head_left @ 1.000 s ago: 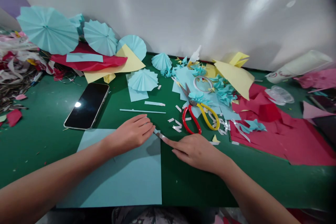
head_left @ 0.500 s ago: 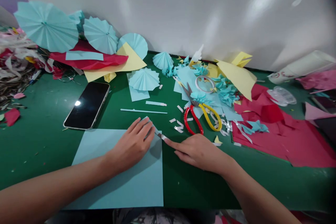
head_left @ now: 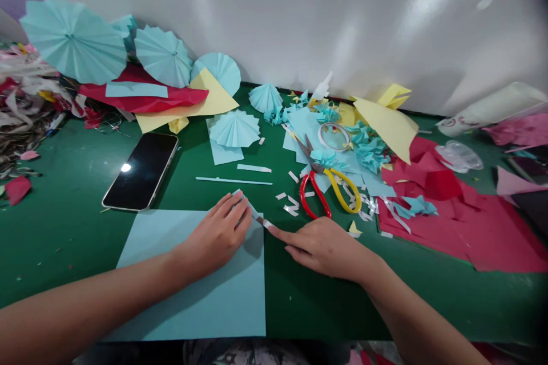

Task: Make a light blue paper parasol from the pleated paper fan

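Note:
My left hand lies with its fingers stretched out over a large light-blue paper sheet. Under its fingertips is a narrow light-blue paper strip, set at a slant across the sheet's upper right corner. A small white piece like tape sits at the strip's lower end. My right hand rests on the green table with its index finger extended and its tip touching that white piece. The thumb is held apart below, and the other fingers are curled and partly hidden.
Scissors with red and yellow handles lie beyond my right hand, among white scraps. A tape roll rests on blue papers. A phone lies left. Pleated blue paper discs stand against the wall; red paper lies right.

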A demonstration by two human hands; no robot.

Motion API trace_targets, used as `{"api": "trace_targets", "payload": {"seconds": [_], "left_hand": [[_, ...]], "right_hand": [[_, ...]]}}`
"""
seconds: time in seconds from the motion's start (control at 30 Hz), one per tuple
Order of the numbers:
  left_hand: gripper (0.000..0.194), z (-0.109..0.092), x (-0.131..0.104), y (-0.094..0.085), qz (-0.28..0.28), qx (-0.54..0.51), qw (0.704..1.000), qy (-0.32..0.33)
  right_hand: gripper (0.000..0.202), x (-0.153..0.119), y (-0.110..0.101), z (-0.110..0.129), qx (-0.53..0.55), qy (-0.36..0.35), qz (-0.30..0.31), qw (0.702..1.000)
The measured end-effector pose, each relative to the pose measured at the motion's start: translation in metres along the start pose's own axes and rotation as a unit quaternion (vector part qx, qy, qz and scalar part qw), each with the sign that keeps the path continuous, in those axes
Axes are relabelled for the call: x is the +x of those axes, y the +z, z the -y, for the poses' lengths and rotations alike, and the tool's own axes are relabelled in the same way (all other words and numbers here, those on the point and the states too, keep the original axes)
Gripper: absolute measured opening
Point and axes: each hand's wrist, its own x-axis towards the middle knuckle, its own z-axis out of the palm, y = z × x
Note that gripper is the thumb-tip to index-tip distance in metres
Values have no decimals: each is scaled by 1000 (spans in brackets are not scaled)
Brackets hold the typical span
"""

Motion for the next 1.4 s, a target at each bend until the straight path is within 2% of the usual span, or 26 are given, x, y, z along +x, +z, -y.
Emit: {"api": "trace_targets", "payload": {"seconds": [0.2, 0.73, 1.23, 1.4], "left_hand": [[29, 0, 0, -1, 17, 1, 1000, 2], [27, -1, 0, 2, 16, 12, 1000, 6], [25, -1, 4, -6, 49, 1, 999, 9], [26, 1, 5, -7, 56, -7, 998, 19]], "right_hand": [[42, -2, -3, -2, 28, 14, 10, 999], [40, -3, -3, -4, 29, 19, 17, 999], [41, 1, 0, 0, -6, 18, -20, 1000], [40, -1, 1, -4, 15, 21, -10, 1000]]}}
